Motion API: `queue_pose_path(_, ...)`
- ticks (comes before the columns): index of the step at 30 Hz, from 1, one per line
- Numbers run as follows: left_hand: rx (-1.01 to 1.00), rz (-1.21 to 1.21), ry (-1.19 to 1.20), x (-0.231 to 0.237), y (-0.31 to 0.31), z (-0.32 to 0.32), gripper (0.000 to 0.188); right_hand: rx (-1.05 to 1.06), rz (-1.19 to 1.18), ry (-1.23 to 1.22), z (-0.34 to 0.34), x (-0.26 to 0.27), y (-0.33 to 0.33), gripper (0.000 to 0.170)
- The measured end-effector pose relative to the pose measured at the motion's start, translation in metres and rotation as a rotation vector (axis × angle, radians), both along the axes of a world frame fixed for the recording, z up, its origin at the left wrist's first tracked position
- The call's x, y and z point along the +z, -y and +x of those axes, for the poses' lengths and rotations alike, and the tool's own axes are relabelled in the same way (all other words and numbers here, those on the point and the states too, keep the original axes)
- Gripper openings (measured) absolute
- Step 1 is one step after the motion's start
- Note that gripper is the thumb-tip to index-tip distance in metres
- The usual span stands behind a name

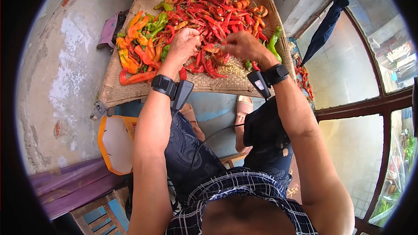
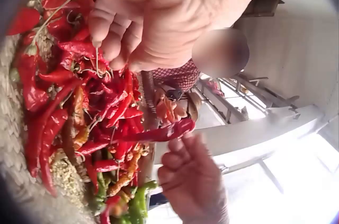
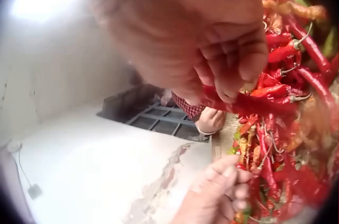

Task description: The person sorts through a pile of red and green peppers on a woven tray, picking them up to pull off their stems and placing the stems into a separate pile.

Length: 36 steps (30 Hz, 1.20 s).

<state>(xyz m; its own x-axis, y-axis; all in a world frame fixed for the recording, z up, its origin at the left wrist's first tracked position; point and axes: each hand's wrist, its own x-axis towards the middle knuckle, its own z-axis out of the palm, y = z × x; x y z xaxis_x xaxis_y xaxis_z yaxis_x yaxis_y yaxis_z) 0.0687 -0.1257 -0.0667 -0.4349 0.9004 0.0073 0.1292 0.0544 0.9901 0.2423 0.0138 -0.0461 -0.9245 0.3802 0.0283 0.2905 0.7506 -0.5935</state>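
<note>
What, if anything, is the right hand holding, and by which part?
The right hand holds a red pepper by one end, at the fingertips; whether that is the stem end, I cannot tell.

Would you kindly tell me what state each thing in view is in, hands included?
Left hand: curled, pinching a thin stem.
Right hand: gripping a red pepper.
Woven tray: loaded with peppers, mostly red.
Pale seeds: loose on the tray.
Large green pepper: lying at the tray's right side.
Sandals: worn.
</note>
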Motion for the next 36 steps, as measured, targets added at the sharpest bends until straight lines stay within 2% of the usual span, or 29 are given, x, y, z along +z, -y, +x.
queue_pose_path(1,0.050,-0.056,-0.087,-0.006,-0.002,-0.004,0.019,-0.171,-0.362,-0.147,0.001,0.010,-0.002,0.027)
queue_pose_path(2,0.104,-0.050,-0.463,-0.020,-0.005,-0.012,0.021,-0.281,-0.530,-0.465,-0.002,0.010,-0.007,0.030)
queue_pose_path(3,0.105,-0.050,-0.464,-0.019,-0.003,-0.009,0.021,-0.390,-0.694,-0.786,-0.005,0.009,-0.011,0.035)
queue_pose_path(4,0.121,-0.113,-0.720,-0.019,0.000,-0.004,0.023,-0.389,-0.694,-0.787,-0.005,0.007,-0.014,0.035)
queue_pose_path(5,0.134,-0.177,-0.977,-0.018,0.000,0.000,0.026,-0.450,-0.596,-0.754,-0.002,0.005,-0.016,0.039)
queue_pose_path(6,0.084,-0.334,-0.908,-0.013,-0.003,0.005,0.031,-0.511,-0.497,-0.717,0.000,0.001,-0.018,0.043)
queue_pose_path(7,0.081,-0.333,-0.909,-0.015,-0.006,0.008,0.031,-0.514,-0.497,-0.719,0.001,-0.009,-0.021,0.043)
queue_pose_path(9,0.032,-0.455,-0.993,-0.022,-0.011,0.014,0.034,-0.265,-0.296,-0.410,-0.002,-0.019,-0.017,0.040)
queue_pose_path(10,0.036,-0.485,-0.932,-0.024,-0.015,0.016,0.039,-0.272,-0.230,-0.291,-0.001,-0.016,-0.013,0.038)
queue_pose_path(11,0.037,-0.482,-0.934,-0.026,-0.017,0.015,0.039,-0.272,-0.228,-0.293,-0.003,-0.013,-0.010,0.038)
queue_pose_path(13,0.124,-0.461,-0.811,-0.028,-0.024,0.013,0.039,-0.130,-0.087,-0.229,-0.004,-0.012,-0.006,0.033)
queue_pose_path(15,0.185,-0.250,-0.759,-0.024,-0.025,0.008,0.030,-0.133,-0.174,-0.227,-0.004,-0.016,-0.004,0.034)
queue_pose_path(17,0.073,-0.198,-0.479,-0.014,-0.022,0.002,0.021,-0.102,-0.008,-0.308,-0.002,-0.017,-0.003,0.038)
queue_pose_path(18,0.085,-0.094,-0.482,-0.014,-0.020,0.002,0.014,-0.120,0.005,-0.309,-0.001,-0.014,0.000,0.042)
queue_pose_path(19,0.074,-0.090,-0.488,-0.013,-0.018,0.002,0.014,-0.131,0.007,-0.315,-0.001,-0.012,0.002,0.042)
queue_pose_path(21,0.009,0.077,-0.415,-0.010,-0.013,0.003,0.013,-0.146,0.085,-0.320,-0.001,-0.011,0.005,0.042)
queue_pose_path(23,-0.064,0.061,-0.398,-0.003,-0.010,0.007,0.013,-0.158,0.076,-0.332,-0.005,-0.018,0.004,0.043)
queue_pose_path(25,-0.096,0.160,-0.236,0.006,-0.009,0.019,0.015,-0.051,0.173,-0.422,-0.008,-0.025,0.004,0.049)
queue_pose_path(26,-0.118,0.148,-0.210,0.011,-0.007,0.023,0.014,-0.032,0.159,-0.439,-0.010,-0.029,0.004,0.037)
queue_pose_path(27,-0.121,0.150,-0.213,0.011,-0.009,0.022,0.014,-0.034,0.162,-0.442,-0.010,-0.025,0.005,0.037)
queue_pose_path(29,-0.154,0.207,-0.155,0.006,-0.010,0.022,0.014,-0.069,0.270,-0.275,-0.009,-0.022,0.009,0.024)
queue_pose_path(31,-0.099,0.207,-0.165,0.006,-0.007,0.022,0.016,-0.092,0.271,-0.239,-0.009,-0.023,0.008,0.022)
queue_pose_path(33,0.076,0.139,-0.278,0.002,-0.009,0.012,0.019,-0.110,0.257,0.122,-0.003,-0.019,0.002,0.025)
queue_pose_path(35,0.156,0.185,-0.328,-0.013,-0.012,0.000,0.021,-0.044,0.177,0.120,0.001,-0.035,-0.016,0.029)
queue_pose_path(36,0.181,0.109,-0.300,-0.015,-0.010,-0.003,0.021,-0.076,0.146,0.121,0.002,-0.027,-0.019,0.030)
